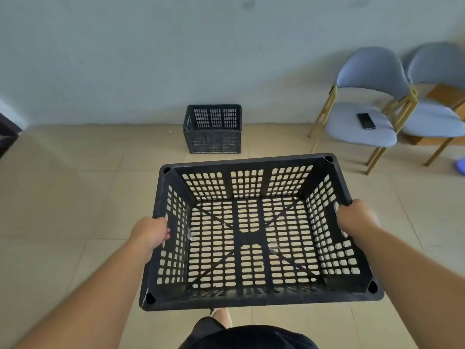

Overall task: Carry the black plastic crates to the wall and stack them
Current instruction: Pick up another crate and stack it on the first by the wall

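black crate (247, 236) in grip of left hand (151, 235), right hand (357, 217); second crate (213, 129), chairs (372, 69) ahead

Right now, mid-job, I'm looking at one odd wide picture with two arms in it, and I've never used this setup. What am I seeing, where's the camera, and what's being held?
There is no machine here. The arms belong to a person, and the single picture comes from a wide-angle camera worn on their head, looking forward and down. The left hand and right hand each grip one side of the held crate, which is black, empty and carried above the tiled floor. Ahead, a second crate sits on the floor by the wall. To the right stands a blue chair with a dark phone on its seat.
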The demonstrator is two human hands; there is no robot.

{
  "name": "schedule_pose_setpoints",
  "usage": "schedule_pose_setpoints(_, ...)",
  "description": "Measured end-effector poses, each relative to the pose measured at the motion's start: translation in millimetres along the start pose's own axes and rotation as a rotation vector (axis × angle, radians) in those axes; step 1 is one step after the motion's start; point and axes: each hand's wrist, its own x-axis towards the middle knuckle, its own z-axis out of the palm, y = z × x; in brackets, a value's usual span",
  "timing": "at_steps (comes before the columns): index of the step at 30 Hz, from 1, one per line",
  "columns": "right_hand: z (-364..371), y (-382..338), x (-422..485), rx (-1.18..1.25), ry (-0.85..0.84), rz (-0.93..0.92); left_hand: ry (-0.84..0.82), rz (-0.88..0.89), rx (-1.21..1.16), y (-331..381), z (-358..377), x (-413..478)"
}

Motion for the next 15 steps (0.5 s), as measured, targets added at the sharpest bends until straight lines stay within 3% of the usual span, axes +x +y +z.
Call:
schedule_pose_setpoints(8,48,-132,54,-0.032,0.034,-0.03,-0.025,-0.03,-0.062,73,-52,112)
schedule_pose_setpoints(15,71,-215,126,-0.013,0.031,-0.004,-0.003,-0.022,-0.04,153,-54,202)
